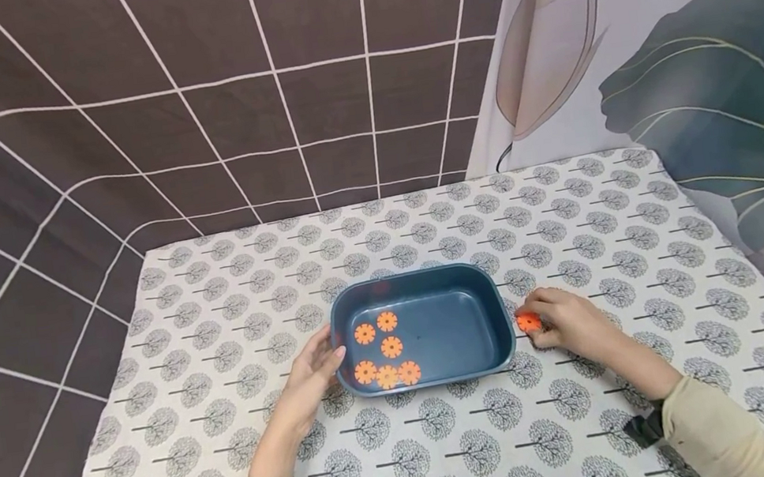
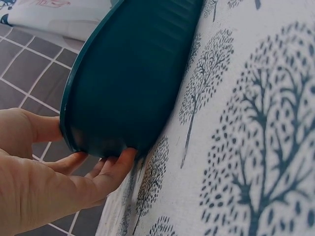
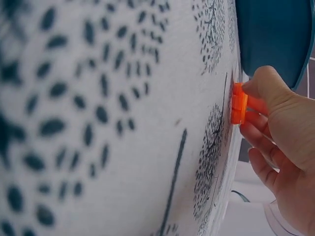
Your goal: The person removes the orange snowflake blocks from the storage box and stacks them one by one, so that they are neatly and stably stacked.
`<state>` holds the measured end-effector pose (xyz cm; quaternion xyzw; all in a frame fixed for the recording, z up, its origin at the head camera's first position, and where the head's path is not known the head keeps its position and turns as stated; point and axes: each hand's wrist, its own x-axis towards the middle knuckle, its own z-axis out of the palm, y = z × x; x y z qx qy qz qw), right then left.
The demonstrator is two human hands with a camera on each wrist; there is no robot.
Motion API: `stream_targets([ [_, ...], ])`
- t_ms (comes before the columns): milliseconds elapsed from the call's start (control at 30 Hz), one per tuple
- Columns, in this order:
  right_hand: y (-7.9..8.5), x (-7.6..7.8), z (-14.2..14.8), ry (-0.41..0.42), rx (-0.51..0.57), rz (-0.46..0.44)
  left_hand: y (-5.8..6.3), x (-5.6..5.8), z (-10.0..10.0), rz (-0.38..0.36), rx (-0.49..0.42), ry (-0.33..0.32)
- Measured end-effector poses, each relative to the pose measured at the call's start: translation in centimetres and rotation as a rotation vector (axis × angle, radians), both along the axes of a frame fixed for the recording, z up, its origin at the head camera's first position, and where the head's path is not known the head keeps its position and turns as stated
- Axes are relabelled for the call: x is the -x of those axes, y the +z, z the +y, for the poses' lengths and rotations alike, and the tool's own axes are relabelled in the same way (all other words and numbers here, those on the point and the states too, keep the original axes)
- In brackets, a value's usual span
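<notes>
A dark blue plastic basin (image 1: pixel 447 334) stands on the table, with several orange notched discs (image 1: pixel 391 347) lying flat in its left half. My left hand (image 1: pixel 311 374) holds the basin's left end, thumb at the rim and fingers against the outer wall (image 2: pixel 118 88). Just right of the basin, my right hand (image 1: pixel 567 321) pinches another orange notched disc (image 1: pixel 528 321) between thumb and fingers, low over the cloth. In the right wrist view this disc (image 3: pixel 238 104) appears edge-on at the cloth; whether it is one piece or a small stack, I cannot tell.
A white tablecloth (image 1: pixel 246 414) printed with grey trees covers the table. Behind it hangs a dark curtain (image 1: pixel 323 110) with white grid lines, and a leaf-patterned curtain (image 1: pixel 714 86) hangs at the right. Both wrists wear black straps (image 1: pixel 644 427).
</notes>
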<state>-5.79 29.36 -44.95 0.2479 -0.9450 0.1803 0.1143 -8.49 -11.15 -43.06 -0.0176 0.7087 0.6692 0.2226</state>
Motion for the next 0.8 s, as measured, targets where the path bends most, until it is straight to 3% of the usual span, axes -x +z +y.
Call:
stream_targets([
  [300, 0.15, 0.22, 0.12, 0.006, -0.007, -0.014, 0.03, -0.17, -0.02, 0.006, -0.007, 0.013],
  [800, 0.62, -0.11, -0.37, -0.021, 0.023, 0.036, -0.07, -0.19, -0.03, 0.015, 0.011, 0.016],
])
